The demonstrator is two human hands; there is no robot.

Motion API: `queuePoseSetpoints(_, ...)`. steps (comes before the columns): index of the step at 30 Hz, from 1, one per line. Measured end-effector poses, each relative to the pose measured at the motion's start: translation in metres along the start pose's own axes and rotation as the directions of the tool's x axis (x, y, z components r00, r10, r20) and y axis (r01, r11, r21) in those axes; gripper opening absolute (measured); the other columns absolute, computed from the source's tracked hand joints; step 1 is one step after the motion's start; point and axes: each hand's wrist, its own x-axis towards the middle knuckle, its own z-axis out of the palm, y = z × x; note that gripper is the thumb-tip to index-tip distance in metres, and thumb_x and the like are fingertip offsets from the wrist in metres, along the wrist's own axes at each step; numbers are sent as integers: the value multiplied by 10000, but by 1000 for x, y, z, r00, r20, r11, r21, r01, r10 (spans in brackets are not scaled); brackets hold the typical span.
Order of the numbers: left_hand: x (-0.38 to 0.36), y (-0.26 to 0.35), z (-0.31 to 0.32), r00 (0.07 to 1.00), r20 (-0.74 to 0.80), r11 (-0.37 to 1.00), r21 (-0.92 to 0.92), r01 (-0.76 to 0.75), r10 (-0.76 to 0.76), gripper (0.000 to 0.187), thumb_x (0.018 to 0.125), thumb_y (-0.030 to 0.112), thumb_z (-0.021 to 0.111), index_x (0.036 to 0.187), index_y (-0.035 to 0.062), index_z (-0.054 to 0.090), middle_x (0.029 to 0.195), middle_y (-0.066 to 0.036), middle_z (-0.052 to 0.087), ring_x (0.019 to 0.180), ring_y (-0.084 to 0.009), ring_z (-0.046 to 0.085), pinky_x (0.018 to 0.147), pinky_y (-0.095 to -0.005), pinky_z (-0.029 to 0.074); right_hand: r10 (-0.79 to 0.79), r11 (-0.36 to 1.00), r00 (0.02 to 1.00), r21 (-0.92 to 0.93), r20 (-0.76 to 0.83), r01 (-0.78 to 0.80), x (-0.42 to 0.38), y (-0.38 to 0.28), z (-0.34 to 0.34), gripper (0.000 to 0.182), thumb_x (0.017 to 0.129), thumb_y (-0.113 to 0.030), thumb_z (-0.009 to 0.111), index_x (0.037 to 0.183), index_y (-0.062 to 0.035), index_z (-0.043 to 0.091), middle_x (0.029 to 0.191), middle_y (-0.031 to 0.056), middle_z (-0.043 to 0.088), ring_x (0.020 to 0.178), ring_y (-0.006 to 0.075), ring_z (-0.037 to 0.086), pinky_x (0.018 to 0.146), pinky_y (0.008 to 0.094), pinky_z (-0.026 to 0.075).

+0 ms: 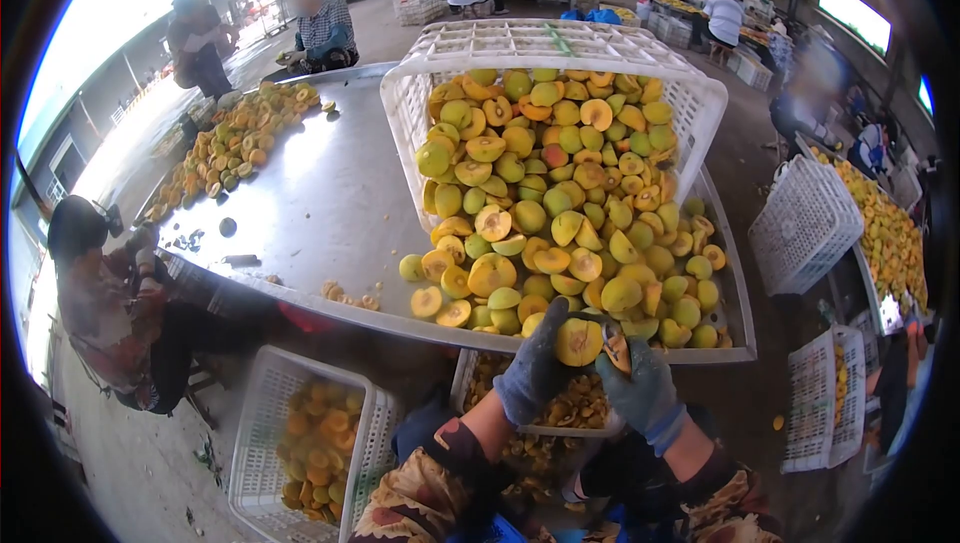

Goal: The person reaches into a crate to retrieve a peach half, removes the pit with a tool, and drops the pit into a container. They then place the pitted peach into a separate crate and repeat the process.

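In a blue-grey glove, my left hand [535,368] is closed on a halved yellow fruit [579,342], its cut face showing. My right hand [640,390], gloved too, is closed beside it on a small tool with a curved metal end, mostly hidden by the fingers. A brownish fruit piece [618,353] lies at that end. Just beyond both hands, a heap of halved fruit [560,203] spills from a tipped white crate [555,41] onto the metal table [370,175]. Below the hands stands a container of fruit pieces [590,430].
A crate of fruit [255,443] stands on the floor at lower left. A seated person [115,313] is at the table's left, and two people sit beyond its far left corner. More crates [808,223] and a fruit-covered table [875,233] are at right.
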Motion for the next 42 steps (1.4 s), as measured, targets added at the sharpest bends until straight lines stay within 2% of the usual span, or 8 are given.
queuePoseSetpoints(3, -6, 35, 34, 965, 4, 870, -432, 240, -264, 356, 1009, 207, 566, 1315, 35, 505, 1218, -113, 619, 1089, -199, 628, 919, -352, 540, -134, 940, 987, -303, 87, 155, 2, 2, -7, 196, 862, -166, 666, 1002, -41, 609, 769, 157, 649, 687, 339, 649, 602, 424, 513)
queuePoseSetpoints(14, -6, 19, 18, 990, -135, 969, 235, 80, -49, 460, 1014, 387, 517, 1260, 0, 545, 1101, -147, 660, 1037, -225, 657, 902, -352, 545, 1, 871, 958, -471, 287, 140, 4, -7, -1, 238, 886, -240, 609, 1046, -71, 561, 924, 202, 670, 790, 390, 661, 660, 495, 519)
queuePoseSetpoints(18, -14, 21, 13, 845, 308, 52, 929, -366, 438, 351, 1037, 305, 476, 1206, 6, 551, 1028, -81, 669, 901, -188, 664, 768, -342, 527, -17, 860, 942, -475, 334, 184, 1, 9, 3, 236, 888, -247, 600, 1045, -75, 561, 940, 199, 673, 800, 401, 657, 675, 505, 518)
queuePoseSetpoints(24, -6, 28, 25, 984, -178, 999, 26, 31, -26, 378, 978, 202, 567, 1294, 11, 484, 1101, -141, 678, 987, -260, 670, 854, -359, 539, -21, 979, 999, -202, 49, 31, -7, 8, 5, 217, 899, -237, 652, 1000, -60, 579, 814, 121, 665, 641, 278, 655, 551, 409, 510)
queuePoseSetpoints(27, -3, 39, 33, 996, -91, 989, -147, 7, -20, 451, 913, 83, 639, 1324, 6, 471, 1191, -162, 648, 1066, -266, 653, 925, -357, 523, 545, 651, 826, 547, 145, -525, -9, -6, 5, 238, 937, -292, 671, 1012, -78, 600, 653, 8, 567, 455, 82, 512, 406, 255, 416)
queuePoseSetpoints(33, 3, 12, 21, 951, 92, 796, 526, -298, 295, 640, 848, -72, 662, 1422, -33, 382, 1334, -177, 567, 1202, -256, 591, 997, -341, 486, 533, 408, 736, 635, 419, -656, 0, -18, 8, 203, 939, -266, 661, 995, -78, 610, 672, 15, 577, 455, 95, 501, 413, 244, 416)
queuePoseSetpoints(38, -8, 32, 44, 991, 109, 963, -250, 98, -73, 544, 1000, 269, 541, 1440, -14, 388, 1331, -146, 565, 1185, -262, 591, 998, -374, 492, 488, 502, 815, 663, 313, -556, 12, 6, 0, 220, 929, -217, 668, 1053, -54, 587, 701, 35, 600, 483, 100, 523, 440, 243, 438)
queuePoseSetpoints(42, -13, 53, 52, 991, 131, 823, 564, -60, -17, 593, 996, 436, 510, 1396, 3, 445, 1220, -135, 616, 1086, -274, 632, 906, -424, 532, 377, 698, 882, 540, 281, -471, 26, 6, -19, 209, 907, -186, 682, 1024, -37, 594, 723, 33, 618, 559, 100, 572, 486, 266, 459)
